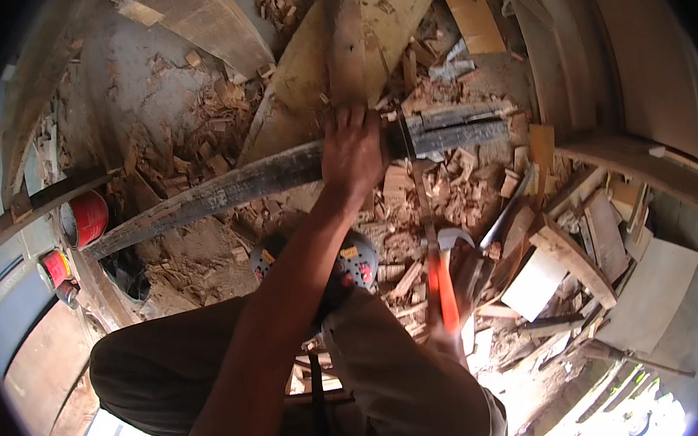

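Observation:
My left hand (352, 154) grips a long, dark, weathered wooden beam (224, 193) from above, its fingers bent over the far edge. The beam runs slightly curved from the left side to the right, where its end is split. To the right of this hand, a thin saw blade (423, 200) crosses the beam at a dark band. From the blade an orange handle (447, 292) comes back toward me. My right hand (470, 276) is closed at that handle, in shadow and partly hidden by it.
Wood chips (465, 184) litter the ground. Beyond the beam lie a pale board (297, 83) and a brown plank (345, 46). At the left are a red tin (87, 219) and a smaller red-yellow tin (56, 268). Offcuts (573, 254) pile up at the right. A grey clog (359, 258) stands below the beam.

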Motion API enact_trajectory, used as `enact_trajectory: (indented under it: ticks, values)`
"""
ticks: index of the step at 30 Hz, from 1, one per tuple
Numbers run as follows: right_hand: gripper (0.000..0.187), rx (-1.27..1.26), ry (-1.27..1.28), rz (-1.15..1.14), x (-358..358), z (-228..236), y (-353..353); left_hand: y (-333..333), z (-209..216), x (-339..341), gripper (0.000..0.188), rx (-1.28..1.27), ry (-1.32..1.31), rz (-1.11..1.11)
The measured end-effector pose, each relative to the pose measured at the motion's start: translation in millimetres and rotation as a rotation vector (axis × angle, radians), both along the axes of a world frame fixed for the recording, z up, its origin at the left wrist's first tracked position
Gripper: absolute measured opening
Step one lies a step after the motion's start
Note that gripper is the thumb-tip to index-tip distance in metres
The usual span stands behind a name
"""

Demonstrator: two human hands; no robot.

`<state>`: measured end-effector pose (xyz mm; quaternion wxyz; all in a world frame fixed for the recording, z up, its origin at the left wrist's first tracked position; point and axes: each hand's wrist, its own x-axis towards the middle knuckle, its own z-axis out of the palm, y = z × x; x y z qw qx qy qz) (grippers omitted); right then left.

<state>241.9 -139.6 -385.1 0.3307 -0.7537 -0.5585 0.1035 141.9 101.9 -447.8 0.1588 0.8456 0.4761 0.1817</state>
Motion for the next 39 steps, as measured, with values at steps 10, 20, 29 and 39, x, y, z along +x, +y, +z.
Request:
enact_trajectory:
  ticks: [10, 20, 29, 39]
  values:
    - [0.029, -0.130, 0.320, -0.035, -0.3, -25.1, -6.4, 1.4, -2.8, -8.1, 0.015, 0.060, 0.046, -0.021]
    - [0.030, -0.071, 0.298, -0.027, 3.7, -37.4, 28.6, 1.0, -0.3, -7.7, 0.017, 0.107, 0.040, -0.009]
    - [0.056, -0.793, 0.464, -0.058, 3.5, 9.5, 43.6, -5.1, 3.0, -15.6, 0.016, 0.017, 0.114, 0.005]
    - [0.016, -0.167, 0.369, -0.096, 3.3, -24.3, -33.8, 5.1, -1.8, 0.8, 0.018, 0.067, 0.113, -0.014]
